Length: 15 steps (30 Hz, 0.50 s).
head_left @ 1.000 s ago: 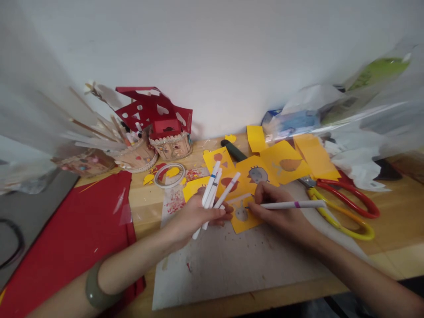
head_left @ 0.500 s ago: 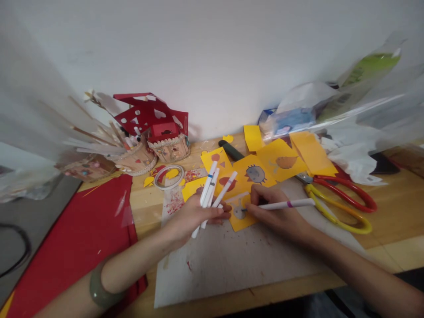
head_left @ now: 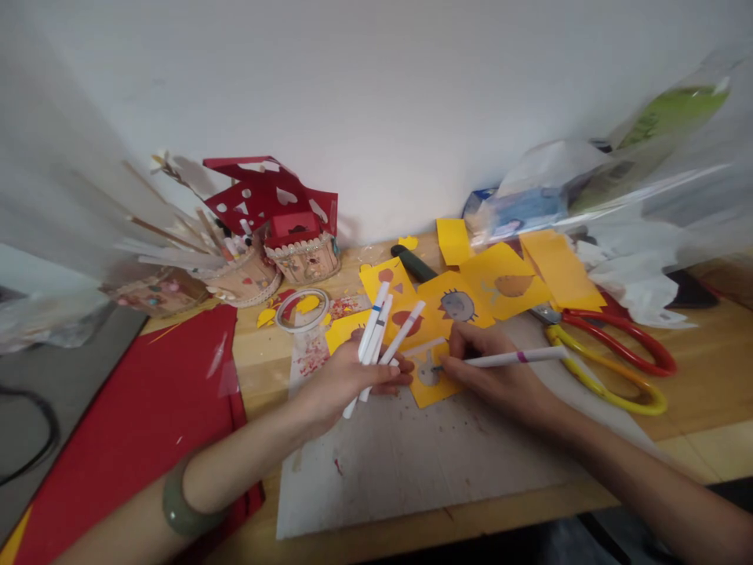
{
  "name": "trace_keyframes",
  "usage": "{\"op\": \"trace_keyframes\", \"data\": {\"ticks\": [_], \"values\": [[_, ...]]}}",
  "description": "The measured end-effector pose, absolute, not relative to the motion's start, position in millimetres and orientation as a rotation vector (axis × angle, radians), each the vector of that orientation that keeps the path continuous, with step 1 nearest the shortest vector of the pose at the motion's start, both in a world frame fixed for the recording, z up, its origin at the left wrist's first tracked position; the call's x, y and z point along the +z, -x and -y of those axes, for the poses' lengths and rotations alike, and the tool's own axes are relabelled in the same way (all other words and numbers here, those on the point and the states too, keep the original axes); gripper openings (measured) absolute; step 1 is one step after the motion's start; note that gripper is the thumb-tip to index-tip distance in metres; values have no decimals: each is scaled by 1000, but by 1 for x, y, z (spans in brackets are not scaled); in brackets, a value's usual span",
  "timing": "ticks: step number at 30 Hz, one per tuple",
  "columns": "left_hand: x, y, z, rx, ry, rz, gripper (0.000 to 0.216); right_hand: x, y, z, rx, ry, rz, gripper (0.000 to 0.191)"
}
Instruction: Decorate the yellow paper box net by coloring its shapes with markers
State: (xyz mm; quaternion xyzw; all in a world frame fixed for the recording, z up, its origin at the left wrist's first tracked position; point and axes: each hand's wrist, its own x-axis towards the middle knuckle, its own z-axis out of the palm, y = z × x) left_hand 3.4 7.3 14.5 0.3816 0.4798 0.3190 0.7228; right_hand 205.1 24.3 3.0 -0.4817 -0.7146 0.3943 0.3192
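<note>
My left hand point(head_left: 347, 378) is closed around three white marker pens point(head_left: 382, 329) that fan up and away from it, and its fingertips rest by the edge of a small yellow card point(head_left: 432, 384). My right hand point(head_left: 491, 369) grips a white marker with a purple band point(head_left: 518, 357). Its tip touches a grey drawing on that yellow card. The card lies on a grey cardboard sheet point(head_left: 423, 463) on the wooden table.
More yellow cards with drawings point(head_left: 471, 294) lie behind the hands. Red-handled and yellow-handled scissors point(head_left: 612, 357) lie to the right, red paper point(head_left: 141, 416) to the left. Craft-stick baskets point(head_left: 303, 259), a tape roll point(head_left: 303, 306) and plastic bags point(head_left: 617, 212) stand along the wall.
The marker tip in my right hand shifts slightly over the grey drawing. My left hand holds its three markers in the same place.
</note>
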Motion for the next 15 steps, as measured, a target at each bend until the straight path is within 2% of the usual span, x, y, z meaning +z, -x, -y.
{"op": "trace_keyframes", "data": {"ticks": [11,15], "values": [[13,-4,-8,717,-831,-1036,27,6,-201,-23,1064,1222,1829,29],[13,-5,-9,723,-814,-1048,30,4,-198,-24,1084,1218,1857,26]]}}
